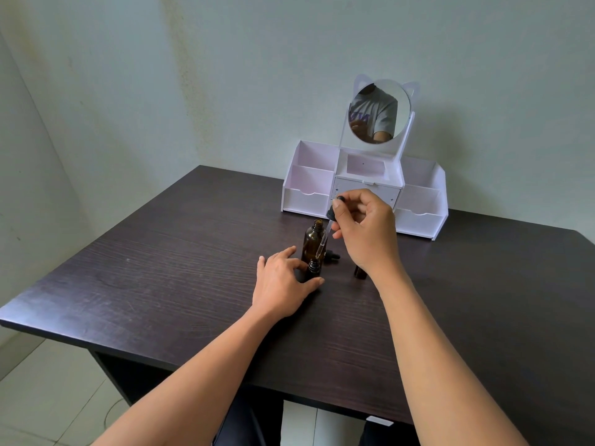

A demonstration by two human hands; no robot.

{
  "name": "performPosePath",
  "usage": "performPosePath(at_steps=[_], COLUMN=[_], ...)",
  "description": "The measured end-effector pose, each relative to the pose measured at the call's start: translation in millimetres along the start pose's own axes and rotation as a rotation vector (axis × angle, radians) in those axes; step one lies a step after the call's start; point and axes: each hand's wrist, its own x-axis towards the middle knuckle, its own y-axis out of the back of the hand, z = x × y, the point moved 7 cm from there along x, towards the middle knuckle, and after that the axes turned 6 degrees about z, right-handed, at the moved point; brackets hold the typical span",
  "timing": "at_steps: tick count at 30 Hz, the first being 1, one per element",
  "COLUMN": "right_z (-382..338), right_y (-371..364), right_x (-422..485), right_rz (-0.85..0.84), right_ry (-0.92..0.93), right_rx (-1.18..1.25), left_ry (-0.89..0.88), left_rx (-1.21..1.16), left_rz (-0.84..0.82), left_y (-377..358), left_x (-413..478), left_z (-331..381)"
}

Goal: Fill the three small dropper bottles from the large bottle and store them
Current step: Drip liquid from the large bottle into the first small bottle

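While the right hand [363, 230] hangs over the bottles, its grip is closed on a dropper [330, 215]: thumb and fingertips pinch the black rubber bulb. The glass pipette slants down and to the left. Its tip is at the mouth of a small dropper bottle [314, 268]; I cannot tell whether it is inside the neck.

Left hand [283, 284]: resting on the dark worktop [161, 268], with its grip closed round that small bottle low down. The thumb is on the near side and the index finger on the far side. The bottle is upright and uncapped.

Large bottle [311, 241]: amber, upright, neck open, directly behind the small one. Whether they touch is unclear.

A black dropper cap [332, 256] lies on its side just right of the large bottle's base.

A second small dark bottle [360, 272] stands by the right wrist, mostly hidden by it.

White organiser [302, 199]: at the far edge of the worktop by the wall, well behind the bottles. It has open compartments left and right and a drawer in the centre. A round mirror [380, 111] with cat ears stands on top and reflects a grey shirt.
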Motion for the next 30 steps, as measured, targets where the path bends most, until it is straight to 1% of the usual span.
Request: performPosePath(at_steps=[17,30], right_z=[-2.3,3.0], right_y=[-3.2,-9.3], right_x=[-1.1,-1.7], right_rz=[-0.028,-0.080], right_ry=[0.033,-0.001], right_rx=[-0.041,-0.096], left_ry=[-0.009,0.000], left_rx=[0.007,0.025], left_rz=[0.015,0.007], left_y=[-1.1,-3.0], left_x=[0.5,1.2], left_z=[-0.8,-1.9])
